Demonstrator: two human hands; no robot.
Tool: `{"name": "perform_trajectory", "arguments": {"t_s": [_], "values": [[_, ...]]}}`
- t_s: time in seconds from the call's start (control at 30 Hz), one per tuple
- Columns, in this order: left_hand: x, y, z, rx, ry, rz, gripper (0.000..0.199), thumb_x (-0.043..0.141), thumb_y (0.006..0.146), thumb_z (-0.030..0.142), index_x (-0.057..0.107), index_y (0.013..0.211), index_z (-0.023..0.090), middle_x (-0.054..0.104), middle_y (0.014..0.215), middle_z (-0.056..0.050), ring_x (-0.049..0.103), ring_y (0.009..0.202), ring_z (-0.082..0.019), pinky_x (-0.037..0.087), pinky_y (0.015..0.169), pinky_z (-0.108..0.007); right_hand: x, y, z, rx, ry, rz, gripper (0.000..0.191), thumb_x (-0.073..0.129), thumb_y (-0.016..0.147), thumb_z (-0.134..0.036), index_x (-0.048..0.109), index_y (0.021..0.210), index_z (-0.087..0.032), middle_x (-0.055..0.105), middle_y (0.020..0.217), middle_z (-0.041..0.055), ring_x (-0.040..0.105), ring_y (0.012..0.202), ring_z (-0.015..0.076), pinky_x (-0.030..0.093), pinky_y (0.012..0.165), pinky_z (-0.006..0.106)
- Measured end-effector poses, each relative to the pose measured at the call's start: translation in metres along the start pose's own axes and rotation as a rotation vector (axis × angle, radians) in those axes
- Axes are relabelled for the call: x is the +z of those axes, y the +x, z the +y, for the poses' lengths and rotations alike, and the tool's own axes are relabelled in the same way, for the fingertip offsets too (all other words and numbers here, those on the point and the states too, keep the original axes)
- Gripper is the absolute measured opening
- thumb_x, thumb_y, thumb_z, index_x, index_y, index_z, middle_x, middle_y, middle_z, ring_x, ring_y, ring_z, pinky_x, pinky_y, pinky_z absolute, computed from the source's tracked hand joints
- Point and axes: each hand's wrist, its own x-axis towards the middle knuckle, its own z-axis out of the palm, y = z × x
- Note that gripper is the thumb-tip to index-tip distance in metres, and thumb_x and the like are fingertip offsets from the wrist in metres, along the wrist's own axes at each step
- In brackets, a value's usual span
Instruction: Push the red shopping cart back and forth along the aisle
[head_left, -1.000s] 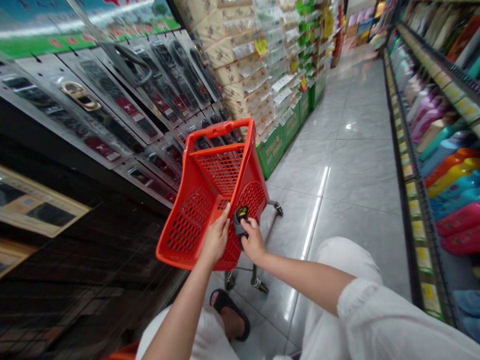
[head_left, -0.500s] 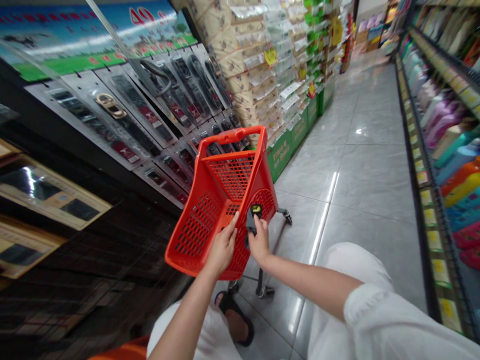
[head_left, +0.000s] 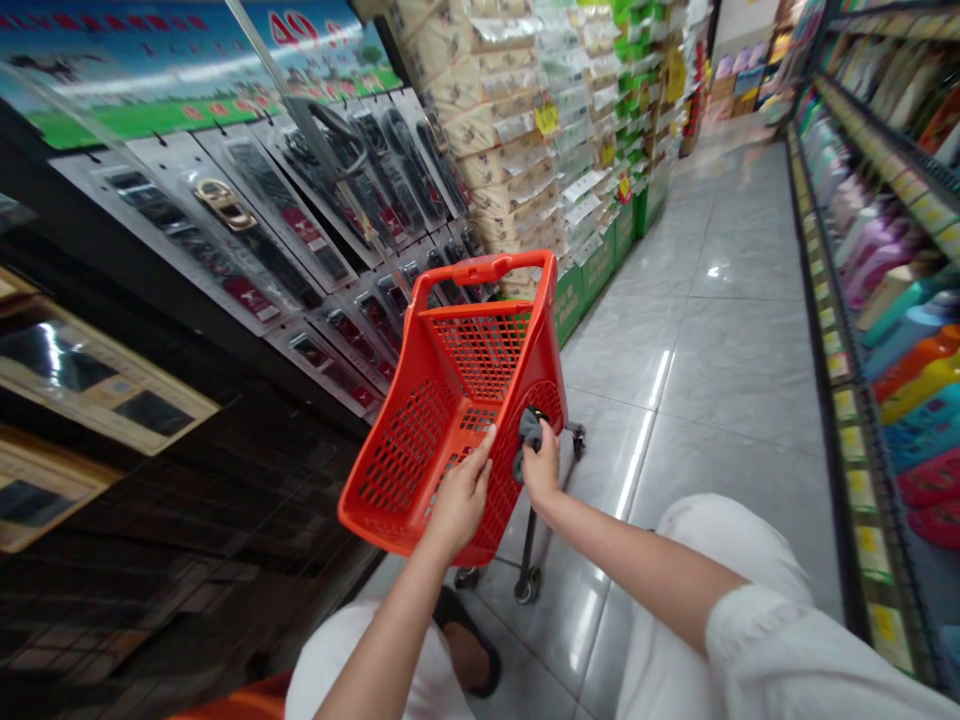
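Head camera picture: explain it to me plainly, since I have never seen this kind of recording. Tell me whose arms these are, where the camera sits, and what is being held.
There is no machine here. The camera is worn on a person's head and looks forward and down, so the two bare arms are that person's own. The scene is a shop aisle with a shiny tiled floor. The left hand grips the near rim of a red basket cart on small wheels. The right hand holds a small dark object against the cart's rim; what it is cannot be told. Packaged goods hang on the display wall to the left, and coloured bottles fill the shelves to the right.
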Motion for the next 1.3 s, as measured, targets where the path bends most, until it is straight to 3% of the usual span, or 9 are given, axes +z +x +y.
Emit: {"name": "perform_trajectory", "arguments": {"t_s": [0.13,0.37,0.53,0.7,0.8,0.9,1.07,1.17,1.3], "values": [[0.008,0.014,0.005,-0.013,0.010,0.028,0.051,0.038,0.095,0.026,0.043,0.145,0.024,0.057,0.139,-0.006,0.053,0.128,-0.019,0.040,0.109,-0.036,0.000,0.003,0.000,-0.041,-0.022,-0.009,0.057,0.048,0.074,-0.017,0.052,0.131,-0.018,0.055,0.119,0.0126,0.050,0.119,0.0237,0.040,0.104,0.039],[0.033,0.017,0.014,-0.108,0.022,0.075,0.054,0.038,0.096,0.029,0.036,0.149,0.020,0.069,0.122,-0.012,0.068,0.104,-0.023,0.051,0.094,-0.040,-0.014,0.045,-0.024,-0.031,0.014,0.027,0.060,0.045,0.074,-0.016,0.052,0.133,-0.018,0.055,0.125,0.0109,0.049,0.120,0.0218,0.037,0.107,0.040],[0.055,0.022,0.021,-0.154,-0.106,0.134,0.049,0.039,0.095,0.029,0.050,0.140,0.017,0.062,0.132,-0.011,0.058,0.122,-0.025,0.043,0.106,-0.041,-0.044,0.001,-0.014,-0.223,-0.026,-0.107,0.066,0.046,0.068,-0.010,0.055,0.133,-0.022,0.052,0.125,0.0088,0.049,0.124,0.0214,0.038,0.110,0.038],[0.064,0.032,0.024,-0.155,-0.293,0.168,0.046,0.042,0.093,0.029,0.057,0.133,0.014,0.056,0.140,-0.009,0.049,0.132,-0.022,0.033,0.115,-0.039,-0.054,-0.009,0.005,-0.024,-0.001,-0.129,0.062,0.047,0.066,-0.009,0.060,0.125,-0.019,0.063,0.114,0.0084,0.058,0.110,0.0228,0.046,0.101,0.040],[0.065,0.036,0.021,-0.165,-0.422,0.161,0.048,0.045,0.090,0.032,0.058,0.133,0.014,0.056,0.140,-0.008,0.048,0.133,-0.023,0.032,0.116,-0.041,-0.050,0.025,-0.016,0.034,0.092,-0.164,0.056,0.048,0.070,-0.012,0.060,0.123,-0.020,0.067,0.111,0.0055,0.061,0.104,0.0213,0.049,0.097,0.039],[0.067,0.039,0.016,-0.166,-0.503,0.155,0.050,0.049,0.088,0.039,0.061,0.129,0.014,0.059,0.137,-0.009,0.049,0.132,-0.025,0.034,0.115,-0.042,-0.049,0.049,-0.049,-0.125,0.119,-0.202,0.055,0.052,0.073,-0.016,0.058,0.128,-0.020,0.062,0.118,0.0064,0.057,0.112,0.0203,0.043,0.104,0.037],[0.065,0.040,0.014,-0.215,-0.559,0.163,0.056,0.054,0.084,0.051,0.066,0.120,0.011,0.067,0.125,-0.013,0.057,0.123,-0.027,0.039,0.109,-0.042,-0.061,0.003,-0.065,-0.297,-0.081,-0.214,0.062,0.049,0.074,-0.009,0.057,0.133,-0.025,0.051,0.122,0.0088,0.050,0.119,0.0230,0.040,0.107,0.041],[0.061,0.034,0.016,-0.255,-0.677,0.168,0.053,0.057,0.083,0.050,0.069,0.116,0.011,0.070,0.118,-0.012,0.060,0.117,-0.027,0.042,0.106,-0.042,-0.072,-0.018,-0.066,-0.358,-0.184,-0.316,0.064,0.049,0.074,-0.007,0.056,0.133,-0.030,0.048,0.125,0.0072,0.048,0.120,0.0228,0.041,0.106,0.041],[0.063,0.029,0.018,-0.283,-0.799,0.185,0.053,0.066,0.077,0.048,0.069,0.117,0.013,0.066,0.127,-0.012,0.053,0.128,-0.027,0.035,0.112,-0.040,-0.079,0.026,-0.094,-0.376,-0.419,-0.413,0.061,0.046,0.077,-0.006,0.059,0.131,-0.031,0.050,0.125,0.0058,0.051,0.115,0.0215,0.043,0.101,0.036]]}}
